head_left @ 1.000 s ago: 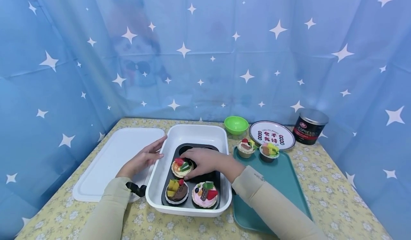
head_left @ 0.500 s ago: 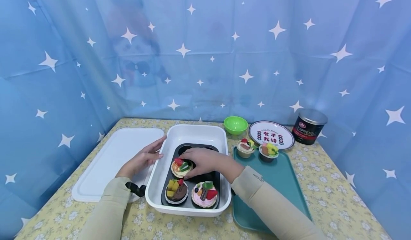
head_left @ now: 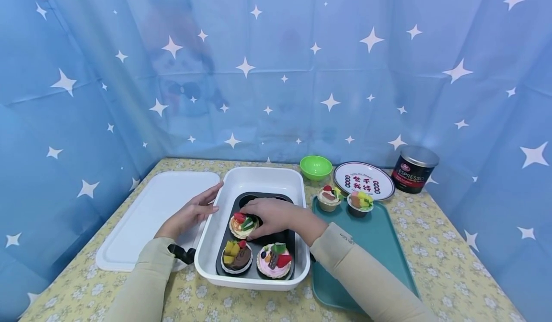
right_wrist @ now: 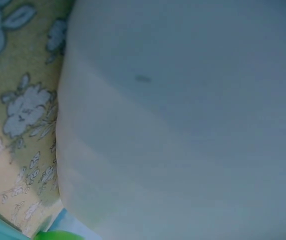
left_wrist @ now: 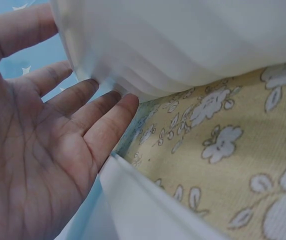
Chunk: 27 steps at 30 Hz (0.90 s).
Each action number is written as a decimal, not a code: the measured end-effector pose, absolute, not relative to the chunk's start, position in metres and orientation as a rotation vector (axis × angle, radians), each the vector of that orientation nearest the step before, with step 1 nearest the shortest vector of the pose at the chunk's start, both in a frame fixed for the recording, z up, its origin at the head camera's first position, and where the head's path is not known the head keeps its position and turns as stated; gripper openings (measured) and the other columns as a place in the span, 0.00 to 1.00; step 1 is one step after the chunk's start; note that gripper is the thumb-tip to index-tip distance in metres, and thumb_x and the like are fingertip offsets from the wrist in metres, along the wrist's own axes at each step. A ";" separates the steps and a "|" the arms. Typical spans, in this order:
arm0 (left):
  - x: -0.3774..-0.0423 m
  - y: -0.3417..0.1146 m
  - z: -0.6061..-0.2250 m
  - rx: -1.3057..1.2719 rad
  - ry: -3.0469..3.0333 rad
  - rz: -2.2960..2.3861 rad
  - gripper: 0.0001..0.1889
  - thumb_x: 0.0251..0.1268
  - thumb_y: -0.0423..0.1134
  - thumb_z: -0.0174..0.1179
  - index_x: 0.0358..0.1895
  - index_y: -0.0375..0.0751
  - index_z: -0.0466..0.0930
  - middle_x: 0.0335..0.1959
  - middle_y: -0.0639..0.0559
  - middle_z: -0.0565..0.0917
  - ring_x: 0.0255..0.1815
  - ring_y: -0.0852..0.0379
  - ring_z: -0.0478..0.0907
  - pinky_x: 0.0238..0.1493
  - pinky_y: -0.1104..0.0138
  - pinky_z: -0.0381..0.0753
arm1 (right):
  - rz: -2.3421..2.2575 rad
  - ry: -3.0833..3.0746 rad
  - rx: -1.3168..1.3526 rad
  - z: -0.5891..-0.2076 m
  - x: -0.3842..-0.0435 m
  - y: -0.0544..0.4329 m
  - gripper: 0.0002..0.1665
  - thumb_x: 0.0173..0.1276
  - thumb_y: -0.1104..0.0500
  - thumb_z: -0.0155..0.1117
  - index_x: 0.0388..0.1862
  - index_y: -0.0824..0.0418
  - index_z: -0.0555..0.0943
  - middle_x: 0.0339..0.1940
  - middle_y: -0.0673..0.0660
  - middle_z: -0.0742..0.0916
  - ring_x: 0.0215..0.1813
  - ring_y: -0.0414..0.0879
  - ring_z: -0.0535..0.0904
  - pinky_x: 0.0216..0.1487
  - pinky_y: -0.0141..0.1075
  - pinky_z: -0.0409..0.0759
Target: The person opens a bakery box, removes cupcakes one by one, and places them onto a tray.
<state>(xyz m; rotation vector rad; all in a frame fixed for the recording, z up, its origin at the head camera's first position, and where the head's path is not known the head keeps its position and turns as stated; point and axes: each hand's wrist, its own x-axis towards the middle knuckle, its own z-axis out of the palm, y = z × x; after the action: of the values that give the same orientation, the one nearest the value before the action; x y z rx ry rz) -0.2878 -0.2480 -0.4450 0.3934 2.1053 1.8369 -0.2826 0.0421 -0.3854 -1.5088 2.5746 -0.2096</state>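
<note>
Inside a white plastic bin (head_left: pixel 250 177) lies a dark muffin tin (head_left: pixel 254 279) with several cups. My right hand (head_left: pixel 276 215) reaches over the bin's right wall and holds a toy cupcake (head_left: pixel 244 226) with red and green fruit topping, finger and thumb at its sides. Nearer me, a chocolate toy cupcake (head_left: pixel 236 258) and a pink toy cupcake (head_left: pixel 274 261) sit in the front cups. My left hand (head_left: pixel 196 212) touches the bin's left outer wall with extended fingers, as the left wrist view shows too. The right wrist view is filled by the bin's outer wall (right_wrist: pixel 183 140); that hand is hidden there.
A white lid-like board (head_left: pixel 138 216) lies at left. On the teal tray (head_left: pixel 366 264) at right stand a cream-topped toy cupcake (head_left: pixel 329 198) and a yellow-topped one (head_left: pixel 360 203). Behind are a green bowl (head_left: pixel 316 168), a printed plate (head_left: pixel 364 180) and an espresso can (head_left: pixel 415 169).
</note>
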 end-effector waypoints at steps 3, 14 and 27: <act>-0.288 -0.249 -0.446 0.396 2.098 1.837 0.42 0.69 0.40 0.61 0.82 0.64 0.50 0.83 0.54 0.47 0.80 0.45 0.52 0.69 0.51 0.69 | -0.196 2.576 -1.509 -0.385 -0.283 0.042 0.44 0.65 0.34 0.67 0.74 0.54 0.72 0.68 0.51 0.78 0.67 0.42 0.74 0.67 0.37 0.72; -0.288 -0.250 -0.444 0.458 2.050 1.860 0.42 0.71 0.38 0.60 0.83 0.60 0.47 0.83 0.56 0.47 0.80 0.46 0.52 0.65 0.60 0.75 | -0.215 2.567 -1.585 -0.387 -0.286 0.043 0.43 0.65 0.35 0.68 0.72 0.55 0.73 0.65 0.50 0.79 0.64 0.41 0.76 0.65 0.36 0.74; -0.288 -0.250 -0.445 0.469 2.049 1.852 0.42 0.71 0.37 0.59 0.82 0.62 0.47 0.82 0.57 0.47 0.80 0.47 0.52 0.67 0.59 0.72 | -0.229 2.560 -1.616 -0.386 -0.285 0.042 0.42 0.65 0.37 0.70 0.71 0.56 0.74 0.64 0.50 0.80 0.63 0.41 0.76 0.65 0.36 0.74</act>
<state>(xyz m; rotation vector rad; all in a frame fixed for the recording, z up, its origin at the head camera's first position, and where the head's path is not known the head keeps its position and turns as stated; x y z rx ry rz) -0.2880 -0.2504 -0.4449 0.4691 2.0495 1.8521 -0.2853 0.0423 -0.3863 -1.6156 2.5598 -0.2290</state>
